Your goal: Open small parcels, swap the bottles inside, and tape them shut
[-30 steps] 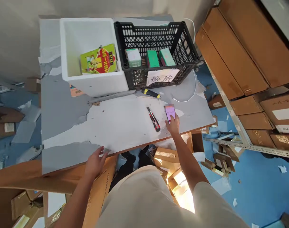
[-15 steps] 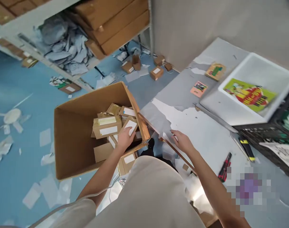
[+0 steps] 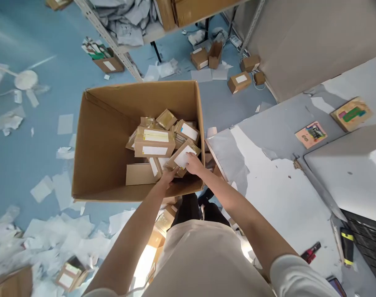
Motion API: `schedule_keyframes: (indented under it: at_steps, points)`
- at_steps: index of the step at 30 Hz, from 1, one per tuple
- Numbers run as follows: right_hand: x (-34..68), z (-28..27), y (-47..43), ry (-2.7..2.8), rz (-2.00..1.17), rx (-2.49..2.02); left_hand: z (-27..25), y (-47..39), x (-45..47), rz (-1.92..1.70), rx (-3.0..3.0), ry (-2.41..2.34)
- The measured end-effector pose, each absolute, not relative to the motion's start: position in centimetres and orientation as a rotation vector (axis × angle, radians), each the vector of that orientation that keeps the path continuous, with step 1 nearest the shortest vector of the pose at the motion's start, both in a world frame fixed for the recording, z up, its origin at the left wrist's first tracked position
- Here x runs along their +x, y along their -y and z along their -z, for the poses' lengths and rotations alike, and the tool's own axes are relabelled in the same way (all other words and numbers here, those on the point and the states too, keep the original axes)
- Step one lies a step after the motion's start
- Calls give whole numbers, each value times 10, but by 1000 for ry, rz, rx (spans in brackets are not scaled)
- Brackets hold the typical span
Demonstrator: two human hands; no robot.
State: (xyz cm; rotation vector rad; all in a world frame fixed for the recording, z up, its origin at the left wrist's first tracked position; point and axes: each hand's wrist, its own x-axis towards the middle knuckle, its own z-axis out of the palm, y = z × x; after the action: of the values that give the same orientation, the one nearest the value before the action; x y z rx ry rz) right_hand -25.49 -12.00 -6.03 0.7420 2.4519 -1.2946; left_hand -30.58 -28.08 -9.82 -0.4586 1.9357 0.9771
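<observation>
A large open cardboard carton (image 3: 98, 165) stands in front of me with several small labelled cardboard boxes in it. Both hands reach over its near side, to one small cardboard box (image 3: 179, 159) with a white label that lies tilted at the right of the pile. My left hand (image 3: 168, 178) is closed at this box's near left corner, its fingertips partly hidden. At the right edge, my right hand (image 3: 194, 164) grips it with fingers bent over the label. Beside it rests a bigger taped box (image 3: 153, 142) with two white labels.
To the right is a white table (image 3: 268, 185) with a box cutter (image 3: 347, 246), a red-and-black tool (image 3: 311, 252), a pink card pack (image 3: 311, 134) and a white bin (image 3: 361, 173). Shelving (image 3: 109, 35) stands behind the carton. Paper scraps (image 3: 64, 239) litter the floor.
My right hand has moved from over the table's edge into the carton, onto the labelled box. My left hand has shifted to that box's near corner. The view has swung left.
</observation>
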Motion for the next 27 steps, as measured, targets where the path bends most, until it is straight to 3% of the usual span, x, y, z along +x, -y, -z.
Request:
schedule_keyframes:
  at_steps: [6, 11, 17, 21, 24, 27]
  points:
    - [-305, 105, 100, -2206, 1146, 1206, 109, 284, -314, -1120, -491, -1836]
    - [-312, 97, 91, -2108, 1123, 1240, 102, 290, -317, -1326, -663, -1692]
    - [-283, -9, 115, -2537, 1290, 1052, 34, 326, -313, -1375, -742, -1824]
    - [-234, -97, 97, -2823, 1684, 974, -38, 333, -321, -1608, -386, -1736]
    - [-187, -129, 46, -2815, 2033, 976, -76, 287, -317, -1559, -176, -1687]
    - [-143, -127, -17, -2659, 2195, 1167, -83, 208, -296, -1456, 146, -1651]
